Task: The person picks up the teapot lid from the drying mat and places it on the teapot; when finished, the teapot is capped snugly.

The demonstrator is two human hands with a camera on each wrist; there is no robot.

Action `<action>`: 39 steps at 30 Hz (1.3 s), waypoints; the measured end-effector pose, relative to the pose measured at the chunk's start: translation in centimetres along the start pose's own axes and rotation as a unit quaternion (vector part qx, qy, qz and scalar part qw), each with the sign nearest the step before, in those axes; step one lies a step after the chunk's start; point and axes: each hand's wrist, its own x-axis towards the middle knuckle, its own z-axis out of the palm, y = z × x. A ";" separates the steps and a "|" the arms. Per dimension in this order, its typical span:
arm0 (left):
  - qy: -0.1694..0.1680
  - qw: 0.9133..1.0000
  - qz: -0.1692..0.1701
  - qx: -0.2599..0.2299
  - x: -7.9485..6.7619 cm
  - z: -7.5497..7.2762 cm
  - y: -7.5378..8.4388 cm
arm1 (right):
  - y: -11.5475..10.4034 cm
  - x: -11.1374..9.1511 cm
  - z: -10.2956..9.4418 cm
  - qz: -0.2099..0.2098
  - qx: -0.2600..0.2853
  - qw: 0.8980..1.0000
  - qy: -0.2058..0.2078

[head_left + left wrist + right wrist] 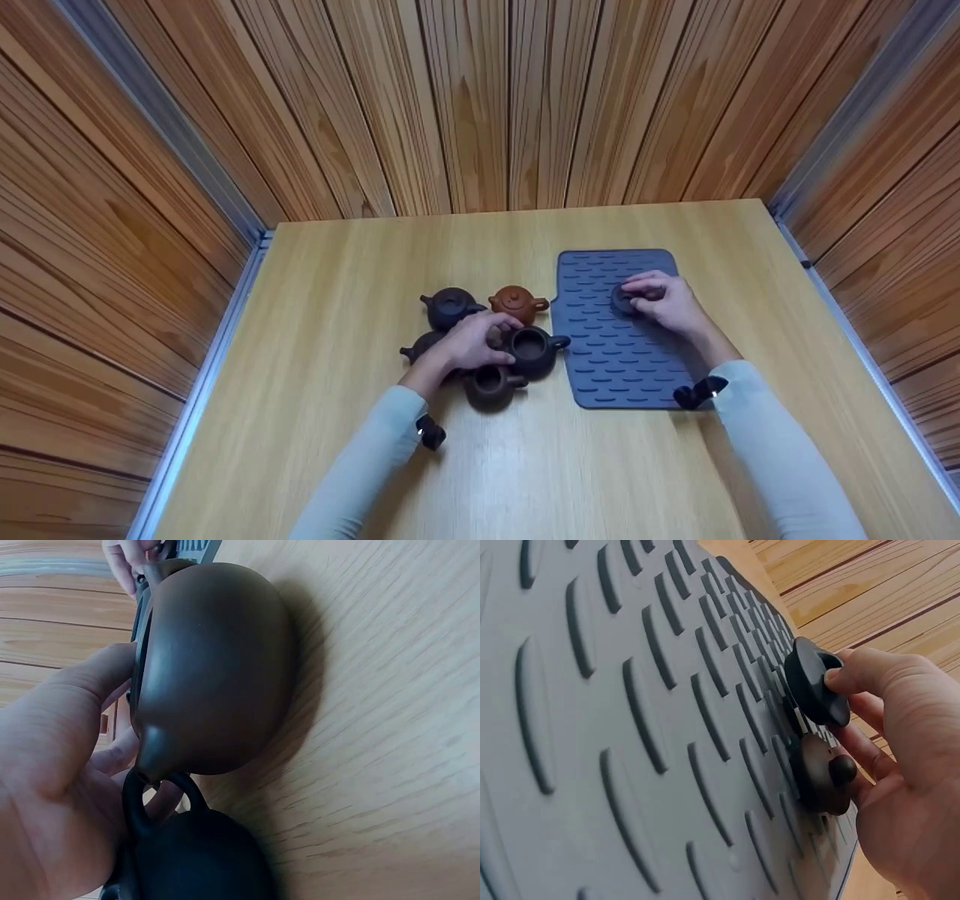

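On the grey mat [600, 330], my right hand [671, 304] pinches a round black teapot lid [810, 682] between thumb and fingers, its rim tilted close to the surface. A brown lid with a round knob [821, 776] lies right beside those fingers. My left hand [476, 341] reaches over a cluster of teapots, fingers loosely bent and thumb stretched toward a lidless black teapot [534, 352]. Below the thumb stands a smaller lidless brown teapot [217, 667]. A black teapot [421, 346] is partly hidden under this hand.
Behind the left hand stand a dark lidded teapot [450, 307] and a reddish-brown lidded teapot [514, 302], close together. The wooden table [315, 315] is bounded by plank walls [480, 112] at the back and sides.
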 end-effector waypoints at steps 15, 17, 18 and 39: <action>0.004 0.999 -0.006 -0.052 1.1 0.2 -1.0 | -2.1 -0.5 0.2 0.007 -0.014 1.000 0.003; 0.003 0.998 -0.013 -0.062 1.3 0.2 -1.1 | -2.5 -0.7 0.4 0.005 -0.017 1.000 -0.002; 0.003 0.998 -0.017 -0.064 1.3 0.2 -1.2 | -2.7 -0.8 0.5 0.004 -0.018 1.000 -0.006; 0.001 0.996 -0.043 -0.079 1.2 0.1 -0.9 | -6.1 -1.7 2.6 0.006 -0.011 1.000 -0.013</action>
